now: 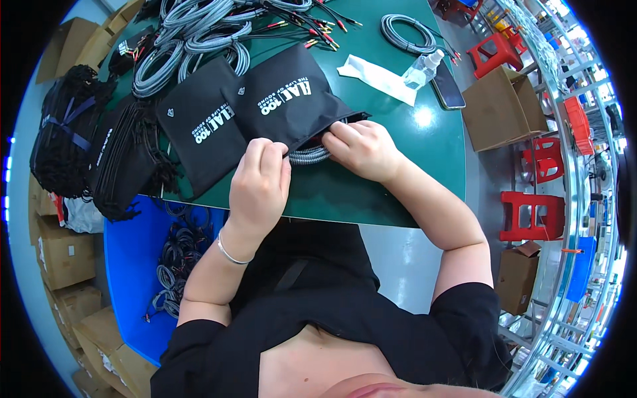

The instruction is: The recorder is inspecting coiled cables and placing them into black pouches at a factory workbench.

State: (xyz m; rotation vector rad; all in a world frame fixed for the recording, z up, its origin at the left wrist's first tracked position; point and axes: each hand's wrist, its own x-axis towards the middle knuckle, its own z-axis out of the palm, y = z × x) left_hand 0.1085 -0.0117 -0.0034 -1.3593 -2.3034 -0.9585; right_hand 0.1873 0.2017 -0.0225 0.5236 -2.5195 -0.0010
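Observation:
A black cloth pouch (292,71) with white print lies on the green table, its mouth toward me. A coiled grey cable (309,156) shows at that mouth, partly inside the pouch. My left hand (261,176) is closed in a pinch at the left corner of the mouth. At the right side, my right hand (363,151) grips the pouch's edge with bent fingers, close to the coil. The fingertips of both hands are partly hidden. Another black pouch (206,142) lies flat under the left side of the first one.
Grey cable coils (199,33) pile up at the table's far left, beside bundles of black pouches (70,132). Far right are a single coil (405,33), white paper (378,78), a clear bottle (422,70) and a phone (450,89). A blue bin (129,278) holding cables stands below left.

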